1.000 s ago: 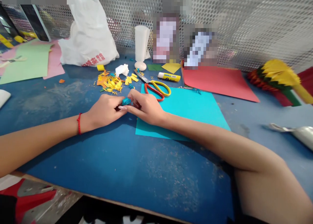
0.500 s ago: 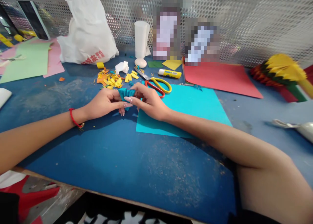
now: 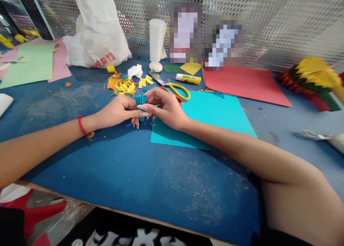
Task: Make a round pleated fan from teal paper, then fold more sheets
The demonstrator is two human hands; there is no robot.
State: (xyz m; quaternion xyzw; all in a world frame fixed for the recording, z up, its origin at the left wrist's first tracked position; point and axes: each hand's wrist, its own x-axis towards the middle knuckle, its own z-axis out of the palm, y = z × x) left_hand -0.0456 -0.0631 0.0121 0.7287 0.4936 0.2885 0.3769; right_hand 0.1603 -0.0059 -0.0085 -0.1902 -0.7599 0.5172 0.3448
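Pinching a small pleated teal paper fan (image 3: 140, 104) from both sides, the left hand (image 3: 116, 110) and right hand (image 3: 165, 108) meet over the blue desk (image 3: 107, 167). Both hands are narrowly closed on the fan, fingertips pressing its pleats, long pale nails showing. The fan stands upright, flared at the top and tapering below, just left of a teal paper sheet (image 3: 204, 128), with the right hand partly over that sheet. A red string bracelet (image 3: 83, 126) circles the left wrist.

Beyond the hands, scissors with red and yellow handles (image 3: 182, 92) lie at the sheet's far edge, near a glue stick (image 3: 188, 78). Yellow and orange paper scraps (image 3: 123, 87) are heaped to their left. A red paper sheet (image 3: 242, 83) lies to the right, and past it sits a folded yellow, green and red paper fan (image 3: 311, 81). A white plastic bag (image 3: 98, 31) slumps against a perforated metal screen (image 3: 282, 24).
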